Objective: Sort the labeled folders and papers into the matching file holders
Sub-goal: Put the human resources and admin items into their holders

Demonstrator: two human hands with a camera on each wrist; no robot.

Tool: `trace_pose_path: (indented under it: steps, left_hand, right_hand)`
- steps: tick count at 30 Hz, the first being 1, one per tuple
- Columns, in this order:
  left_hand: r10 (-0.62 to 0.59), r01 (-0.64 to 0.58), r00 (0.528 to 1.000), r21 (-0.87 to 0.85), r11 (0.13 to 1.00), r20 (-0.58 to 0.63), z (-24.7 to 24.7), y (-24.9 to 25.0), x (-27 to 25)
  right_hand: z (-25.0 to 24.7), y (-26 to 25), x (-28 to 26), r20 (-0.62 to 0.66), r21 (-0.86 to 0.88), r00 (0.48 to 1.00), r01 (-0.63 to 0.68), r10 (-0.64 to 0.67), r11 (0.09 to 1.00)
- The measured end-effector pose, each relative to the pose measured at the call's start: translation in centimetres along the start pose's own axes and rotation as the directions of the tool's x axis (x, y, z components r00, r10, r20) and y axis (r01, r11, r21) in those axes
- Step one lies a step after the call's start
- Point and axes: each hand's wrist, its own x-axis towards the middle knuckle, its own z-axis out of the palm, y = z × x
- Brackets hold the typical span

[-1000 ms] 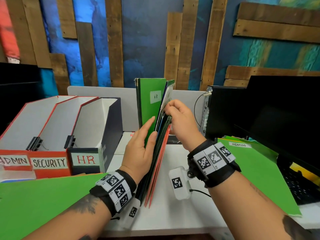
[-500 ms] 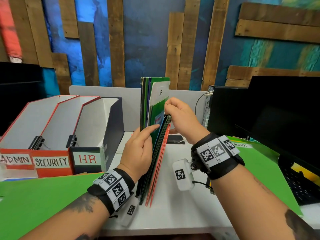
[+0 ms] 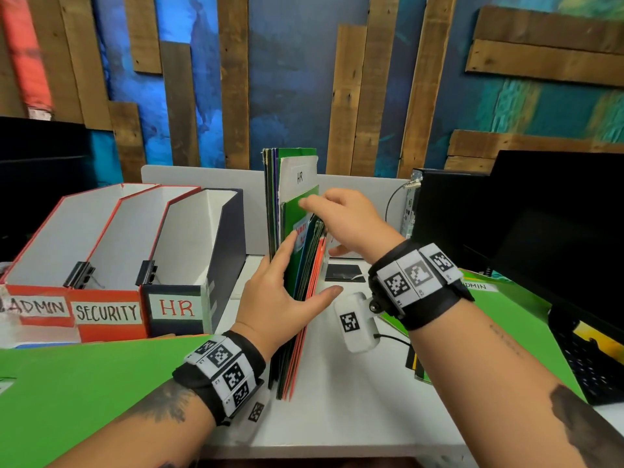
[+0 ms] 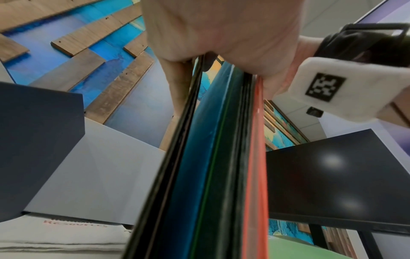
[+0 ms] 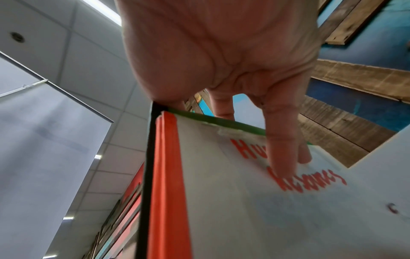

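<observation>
Bearing upright folders (image 3: 293, 363), the white desk (image 3: 344, 417) fronts a planked wall (image 3: 290, 79).

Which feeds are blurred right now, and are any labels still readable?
Head view: right hand smears at the fingertips over the folder stack; holder labels read sharp. Left wrist view: folder edges soft, two glare spots on the monitor. Right wrist view: white sheet's red lettering smeared, only partly legible.

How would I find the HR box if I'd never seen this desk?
Start at the white desk, left side. Three file holders stand in a row there. The HR holder is the rightmost, dark navy while its neighbours are red.
</observation>
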Motion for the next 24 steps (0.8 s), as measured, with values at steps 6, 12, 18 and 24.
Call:
trace_pose_path:
  steps: [6,12,18,24]
  left_hand:
    - [-0.035,0.035,0.999,-0.003,0.999,0.032,0.1,-0.1,-0.1]
    - [-0.067,0.067,0.998,0.013,0.998,0.013,0.1,-0.6,-0.2]
    - [-0.066,0.066,0.998,-0.004,0.998,0.001,-0.2,-0.9,-0.2]
    - [-0.034,0.033,0.999,0.043,0.999,0.029,0.3,-0.5,0.0]
  right_hand:
    - [-0.8,-1.9,1.4,0.143,-0.127,0.981,-0.116,0.134,0.985]
    - [-0.4,-1.7,4.0,-0.236,-0.148,0.97,0.022,-0.057,0.989]
    - [-2.3,-3.3,3.8,-0.642,-0.168,0.673,0.343,-0.367,0.924]
    - [0.5,-1.5,4.2,-0.23,-0.058,0.968,0.087,-0.098,0.994]
